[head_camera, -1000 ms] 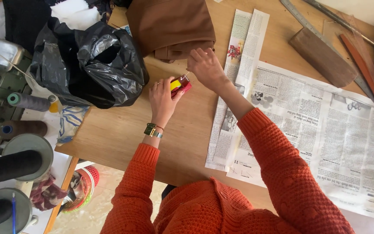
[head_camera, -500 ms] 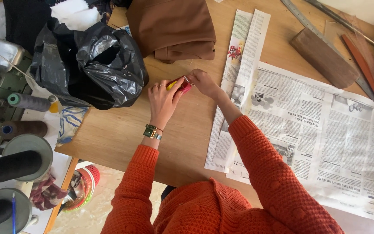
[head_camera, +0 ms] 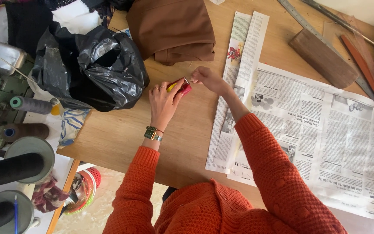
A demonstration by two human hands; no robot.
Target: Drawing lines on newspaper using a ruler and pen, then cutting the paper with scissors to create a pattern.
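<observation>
Left hand [head_camera: 164, 100] grip closed round small red-yellow object [head_camera: 179, 86] over desk [head_camera: 109, 134]; right hand [head_camera: 206, 78] pinches its tip, beside newspaper [head_camera: 325, 134], black bag [head_camera: 87, 69].

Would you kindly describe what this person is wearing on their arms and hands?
Both arms are in long sleeves of a chunky orange knit with small raised bobbles. The left hand is bare apart from rings on its fingers, with a green-faced, gold-banded wristwatch at the cuff. The right hand is bare; no ring shows.
</observation>
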